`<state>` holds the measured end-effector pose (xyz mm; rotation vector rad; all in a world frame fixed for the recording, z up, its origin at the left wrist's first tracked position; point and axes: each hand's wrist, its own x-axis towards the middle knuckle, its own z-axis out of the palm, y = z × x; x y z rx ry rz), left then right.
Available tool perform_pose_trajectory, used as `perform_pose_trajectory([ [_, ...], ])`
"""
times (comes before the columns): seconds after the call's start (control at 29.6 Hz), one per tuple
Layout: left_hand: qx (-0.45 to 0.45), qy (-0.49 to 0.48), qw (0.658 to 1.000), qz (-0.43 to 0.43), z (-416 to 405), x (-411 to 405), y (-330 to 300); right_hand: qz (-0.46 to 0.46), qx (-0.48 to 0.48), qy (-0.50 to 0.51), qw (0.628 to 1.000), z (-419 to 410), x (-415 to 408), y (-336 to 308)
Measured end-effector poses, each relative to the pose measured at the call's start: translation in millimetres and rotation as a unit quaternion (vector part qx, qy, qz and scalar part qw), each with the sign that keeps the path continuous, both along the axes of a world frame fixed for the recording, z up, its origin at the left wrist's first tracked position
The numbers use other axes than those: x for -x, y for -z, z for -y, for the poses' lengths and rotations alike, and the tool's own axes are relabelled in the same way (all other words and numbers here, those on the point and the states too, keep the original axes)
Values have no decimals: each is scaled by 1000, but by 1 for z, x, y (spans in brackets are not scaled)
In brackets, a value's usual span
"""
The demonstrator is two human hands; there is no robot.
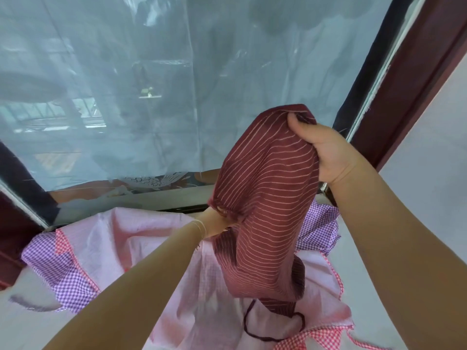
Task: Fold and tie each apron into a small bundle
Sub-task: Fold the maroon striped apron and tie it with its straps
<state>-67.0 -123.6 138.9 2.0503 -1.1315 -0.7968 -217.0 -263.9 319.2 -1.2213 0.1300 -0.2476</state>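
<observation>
A maroon apron with thin white stripes (265, 198) hangs lifted in front of me, folded lengthwise. My right hand (328, 152) grips its top edge, thumb over the cloth. My left hand (214, 223) holds its left edge lower down, mostly hidden behind the fabric. A dark tie cord (265, 329) of the apron trails in a loop onto the cloth below. Under it lies a pale pink apron (141, 243) spread flat, with purple check (63, 269) and red check trim (316, 339).
A window covered by a translucent plastic sheet (151, 84) fills the background. Its dark red frame (414, 79) runs up the right side. A pale surface (358, 248) lies under the aprons, and a white wall (434, 147) stands at right.
</observation>
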Motion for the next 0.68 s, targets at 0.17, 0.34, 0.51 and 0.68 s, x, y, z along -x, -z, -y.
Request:
perform_pose_trajectory([
  [0.17,42,-210,976,-30,-24,-32,1,-72,158,23,985,44,11,1],
  [0.34,79,-312,941,109,-61,-93,-34,-298,480,93,820,71,-8,30],
  [0.51,255,-389,863,197,-74,-117,-102,-154,523,368,753,73,-45,46],
  [0.68,329,-350,827,292,-100,-115,-159,40,454,464,759,77,-55,37],
])
